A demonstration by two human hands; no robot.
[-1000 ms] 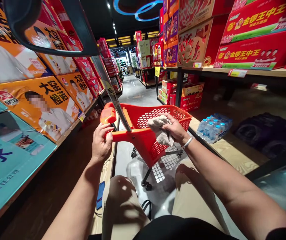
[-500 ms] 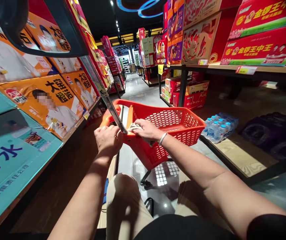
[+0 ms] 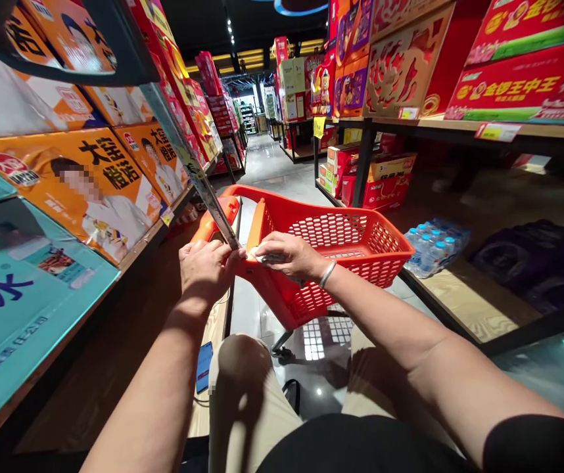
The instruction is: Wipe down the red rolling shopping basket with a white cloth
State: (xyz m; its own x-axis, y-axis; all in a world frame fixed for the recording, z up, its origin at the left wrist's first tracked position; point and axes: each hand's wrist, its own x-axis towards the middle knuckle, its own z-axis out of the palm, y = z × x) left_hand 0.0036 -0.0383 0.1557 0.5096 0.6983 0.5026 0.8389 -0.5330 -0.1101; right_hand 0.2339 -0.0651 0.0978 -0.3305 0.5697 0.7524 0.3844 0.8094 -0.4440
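Reaching past tan-clad knees (image 3: 242,368), two bare arms meet at the near end of a red cart (image 3: 286,305). Phone (image 3: 204,368) lies on a wooden ledge (image 3: 200,420), below the left fingers, just beside the knee; screen unreadable from where I stand.

Left hand (image 3: 208,266): fingers curled over the cart's near end, tips close to the foot of a metal bar (image 3: 208,194); cannot tell whether they touch it. Right hand (image 3: 289,253): fingers pressed together, pinching a pale cloth (image 3: 268,258), partly hidden by them. Pale bracelet (image 3: 328,273) at the wrist behind.

Key relation: cloth lies under the right fingertips, apparently against the cart's rim, just right of the bar's foot. It is crumpled; no clear long axis. The bar's long axis rises from between the hands, up and left over the left fingers. The cart's length runs forward and right of the right fingers. Right hand is nearer the cloth; left is nearer the handle (image 3: 217,220), just ahead of its knuckles.

Farther: bottles (image 3: 430,246) right of the right fingers, past the cart. Orange cartons (image 3: 75,190) and teal carton (image 3: 30,309) left of the left fingers. Red boxes (image 3: 523,92) up and right of both hands. Well ahead of all fingers, a shiny aisle (image 3: 272,161) recedes.
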